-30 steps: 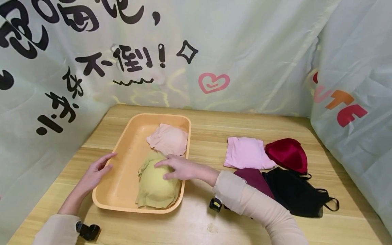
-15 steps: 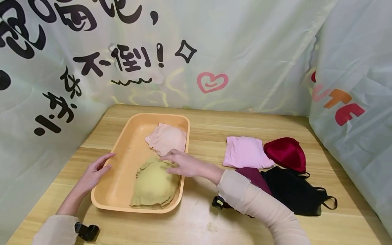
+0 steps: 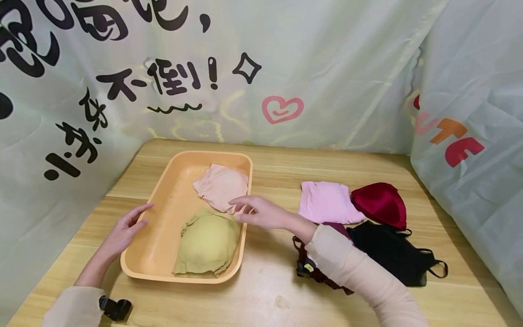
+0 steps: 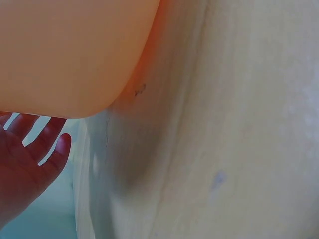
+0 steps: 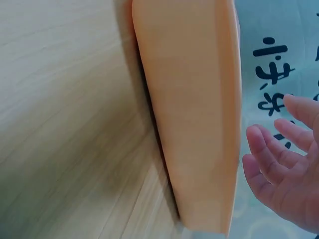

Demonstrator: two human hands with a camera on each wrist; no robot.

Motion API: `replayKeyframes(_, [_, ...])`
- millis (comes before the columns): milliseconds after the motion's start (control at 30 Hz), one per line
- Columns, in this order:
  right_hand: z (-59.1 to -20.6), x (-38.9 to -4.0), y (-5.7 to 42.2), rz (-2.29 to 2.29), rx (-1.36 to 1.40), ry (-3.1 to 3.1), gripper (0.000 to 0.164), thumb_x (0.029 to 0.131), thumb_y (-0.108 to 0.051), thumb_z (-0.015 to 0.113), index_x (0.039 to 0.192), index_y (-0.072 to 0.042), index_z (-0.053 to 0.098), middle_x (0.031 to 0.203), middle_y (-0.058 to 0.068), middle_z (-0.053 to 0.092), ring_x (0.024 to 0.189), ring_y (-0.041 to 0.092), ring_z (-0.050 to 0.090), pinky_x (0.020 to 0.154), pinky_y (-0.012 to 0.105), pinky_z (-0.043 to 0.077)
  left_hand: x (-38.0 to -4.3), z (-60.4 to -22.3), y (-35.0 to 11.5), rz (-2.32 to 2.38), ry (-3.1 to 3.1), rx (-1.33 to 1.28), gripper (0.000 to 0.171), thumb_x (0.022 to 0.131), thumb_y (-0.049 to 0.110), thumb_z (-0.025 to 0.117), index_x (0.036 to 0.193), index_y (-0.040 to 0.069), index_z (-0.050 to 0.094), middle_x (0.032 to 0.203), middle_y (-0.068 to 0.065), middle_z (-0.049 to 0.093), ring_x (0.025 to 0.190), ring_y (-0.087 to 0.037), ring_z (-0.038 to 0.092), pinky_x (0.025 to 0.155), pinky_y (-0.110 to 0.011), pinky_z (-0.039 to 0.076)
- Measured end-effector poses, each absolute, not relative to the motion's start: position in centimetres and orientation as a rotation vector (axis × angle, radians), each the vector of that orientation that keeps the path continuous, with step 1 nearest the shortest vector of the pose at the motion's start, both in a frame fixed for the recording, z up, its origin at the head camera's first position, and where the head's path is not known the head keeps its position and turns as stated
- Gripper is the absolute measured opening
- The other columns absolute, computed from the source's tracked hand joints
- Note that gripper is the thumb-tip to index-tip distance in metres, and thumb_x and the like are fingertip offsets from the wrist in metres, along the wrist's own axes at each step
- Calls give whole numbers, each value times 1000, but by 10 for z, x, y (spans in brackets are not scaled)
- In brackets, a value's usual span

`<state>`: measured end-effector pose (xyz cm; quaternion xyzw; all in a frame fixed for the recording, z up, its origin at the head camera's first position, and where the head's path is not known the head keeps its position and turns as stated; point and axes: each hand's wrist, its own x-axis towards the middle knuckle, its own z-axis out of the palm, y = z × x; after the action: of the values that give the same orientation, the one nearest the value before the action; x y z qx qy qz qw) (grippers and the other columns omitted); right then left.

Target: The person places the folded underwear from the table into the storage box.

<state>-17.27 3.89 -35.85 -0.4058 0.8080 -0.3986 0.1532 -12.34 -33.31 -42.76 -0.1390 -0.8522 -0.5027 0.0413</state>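
Note:
An orange plastic tray (image 3: pixel 157 227) stands at the left of the table. Inside it, a folded yellow-green bra (image 3: pixel 206 245) lies at the near right, cup side up, and a folded pale pink bra (image 3: pixel 222 184) lies behind it. My left hand (image 3: pixel 127 229) rests with its fingertips at the tray's left rim; the left wrist view shows the thumb apart from the wall. Over the right rim hovers my right hand (image 3: pixel 261 212), fingers loosely bent and holding nothing. In the right wrist view that hand (image 5: pixel 289 164) is apart from the tray wall.
Right of the tray lie a folded pink garment (image 3: pixel 327 202), a red satin bra (image 3: pixel 380 204), a black strapped bra (image 3: pixel 390 254) and a dark burgundy bra (image 3: pixel 324 274) partly under my right sleeve. A printed curtain (image 3: pixel 327 81) encloses the table's back and sides.
My right hand has let go of the yellow-green bra and moved right and up to the tray's rim. The bra has shifted slightly left. My left hand has stayed in place.

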Motion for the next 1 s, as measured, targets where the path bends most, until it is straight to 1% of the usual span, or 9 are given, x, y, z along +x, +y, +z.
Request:
replayKeyframes(133, [-359, -174, 49, -1185, -1144, 2325, 39, 90, -9, 55, 126, 5, 49, 108, 22, 59, 92, 25, 60, 83, 28, 47, -124, -426, -333, -1531, -2615, -429, 38, 95, 7, 44, 130, -8, 39, 134, -41, 22, 114, 18, 25, 82, -2, 31])
replayKeyframes(233, [-360, -174, 55, -1205, -1125, 2334, 38, 90, -9, 54, 125, 4, 49, 107, 20, 60, 91, 25, 60, 83, 31, 47, -124, -426, -333, -1524, -2623, -427, 38, 96, 8, 44, 130, -8, 39, 134, -41, 23, 114, 18, 25, 82, -2, 31])
replayKeyframes(367, [-361, -173, 62, -1230, -1102, 2331, 37, 90, -9, 54, 125, 3, 50, 104, 16, 61, 90, 25, 60, 83, 31, 47, -124, -427, -333, -1512, -2627, -426, 38, 96, 8, 44, 131, -6, 40, 136, -39, 24, 114, 18, 24, 82, -2, 30])
replayKeyframes(600, [-362, -167, 75, -1253, -1030, 2336, 39, 91, -9, 54, 127, 3, 48, 107, 20, 59, 93, 26, 59, 84, 32, 46, -124, -428, -333, -1509, -2618, -433, 38, 95, 7, 45, 131, -5, 40, 137, -37, 25, 114, 18, 26, 83, -3, 31])
replayKeyframes(700, [-362, -166, 81, -1260, -1006, 2342, 39, 91, -10, 53, 127, 4, 47, 107, 21, 59, 92, 25, 59, 84, 32, 46, -125, -428, -333, -1511, -2612, -438, 38, 95, 7, 45, 131, -6, 40, 139, -32, 27, 115, 18, 25, 84, -2, 29])
replayKeyframes(800, [-362, -165, 87, -1267, -995, 2343, 39, 91, -10, 53, 127, 3, 47, 107, 21, 58, 91, 24, 59, 84, 32, 46, -125, -428, -334, -1509, -2609, -439, 38, 95, 6, 45, 130, -6, 41, 139, -28, 29, 115, 17, 26, 84, -2, 30])
replayKeyframes(1000, [-364, -162, 95, -1295, -954, 2331, 39, 91, -8, 54, 128, 2, 48, 106, 21, 58, 90, 23, 59, 84, 36, 45, -123, -427, -333, -1512, -2619, -432, 38, 95, 7, 45, 129, -9, 39, 135, -37, 26, 114, 18, 26, 83, -2, 30])
